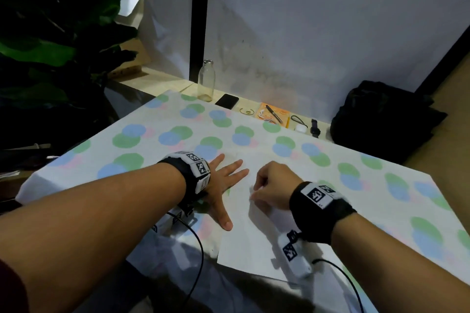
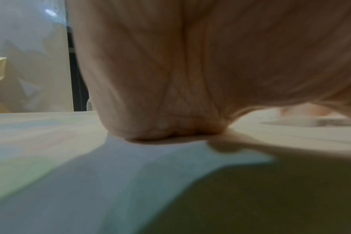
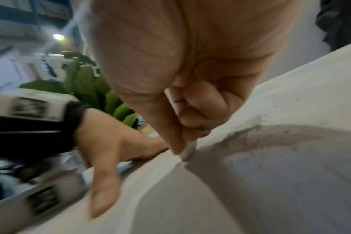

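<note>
Head: one sheet (image 1: 250,246) (two hands (image 1: 223,187) (image 1: 273,185))

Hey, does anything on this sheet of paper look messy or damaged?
Yes: the white paper carries a grey, gritty smudge curving beside where the right hand pinches a small white piece against it. The left hand lies flat at its edge. No tear shows.

The sheet of paper (image 1: 250,241) is plain white, and the cloth (image 1: 152,152) under it is white with overlapping green, blue and pale pink dots. The left wristband (image 1: 195,170) and right wristband (image 1: 319,213) are black with white tags printed in black square codes. Farther back, the bag (image 1: 381,119) and phone (image 1: 227,101) are black, the small packet (image 1: 277,112) looks orange, and the plant (image 1: 50,40) is dark green.
</note>
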Action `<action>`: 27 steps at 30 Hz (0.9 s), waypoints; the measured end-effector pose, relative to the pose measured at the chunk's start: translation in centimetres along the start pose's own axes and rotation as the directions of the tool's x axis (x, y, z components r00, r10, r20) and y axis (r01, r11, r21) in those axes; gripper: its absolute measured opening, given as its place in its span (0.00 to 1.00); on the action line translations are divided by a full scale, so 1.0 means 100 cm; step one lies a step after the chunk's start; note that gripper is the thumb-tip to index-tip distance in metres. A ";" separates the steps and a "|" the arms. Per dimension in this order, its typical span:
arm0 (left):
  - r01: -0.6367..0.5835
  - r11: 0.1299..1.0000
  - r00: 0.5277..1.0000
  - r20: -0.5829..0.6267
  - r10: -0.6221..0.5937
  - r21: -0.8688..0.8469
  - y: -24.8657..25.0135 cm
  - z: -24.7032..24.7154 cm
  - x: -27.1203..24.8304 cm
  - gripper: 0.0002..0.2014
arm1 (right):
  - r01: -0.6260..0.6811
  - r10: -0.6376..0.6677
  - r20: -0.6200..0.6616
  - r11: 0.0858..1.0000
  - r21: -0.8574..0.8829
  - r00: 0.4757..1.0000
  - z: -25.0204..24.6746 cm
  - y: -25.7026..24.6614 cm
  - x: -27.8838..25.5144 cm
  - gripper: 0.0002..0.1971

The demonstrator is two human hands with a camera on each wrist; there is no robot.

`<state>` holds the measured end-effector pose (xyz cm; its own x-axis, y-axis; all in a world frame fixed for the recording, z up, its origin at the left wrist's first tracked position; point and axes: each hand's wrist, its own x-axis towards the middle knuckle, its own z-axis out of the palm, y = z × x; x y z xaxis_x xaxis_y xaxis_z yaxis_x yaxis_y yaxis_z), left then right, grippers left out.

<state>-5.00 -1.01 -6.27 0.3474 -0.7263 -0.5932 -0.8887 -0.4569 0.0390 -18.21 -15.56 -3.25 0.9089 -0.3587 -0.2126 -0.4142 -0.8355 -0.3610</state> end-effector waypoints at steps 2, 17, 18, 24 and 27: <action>-0.001 1.000 1.000 -0.010 0.001 0.006 0.000 0.002 0.001 0.73 | 0.073 -0.067 0.091 0.995 -0.071 0.994 0.003 -0.002 -0.021 0.04; 0.001 1.000 1.000 -0.003 -0.001 0.014 -0.004 0.003 0.000 0.74 | -0.002 0.004 -0.022 0.997 0.082 1.000 0.001 -0.016 -0.011 0.04; 0.001 1.000 1.000 -0.007 -0.001 0.018 -0.004 0.004 0.000 0.74 | -0.006 0.007 -0.012 0.996 0.087 1.000 0.001 -0.018 -0.010 0.04; 0.005 1.000 1.000 0.000 -0.005 0.010 -0.003 0.005 0.001 0.74 | 0.105 -0.107 0.111 0.994 0.019 0.988 0.010 -0.014 -0.045 0.06; -0.006 1.000 1.000 -0.017 0.006 0.013 -0.003 0.005 0.001 0.73 | 0.138 -0.141 0.058 0.989 0.045 0.988 0.000 0.005 -0.056 0.08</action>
<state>-4.86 -0.68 -6.72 0.3471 -0.7375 -0.5794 -0.8945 -0.4459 0.0318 -23.56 -13.95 -2.28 0.9538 -0.2131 -0.2119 -0.2865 -0.8574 -0.4276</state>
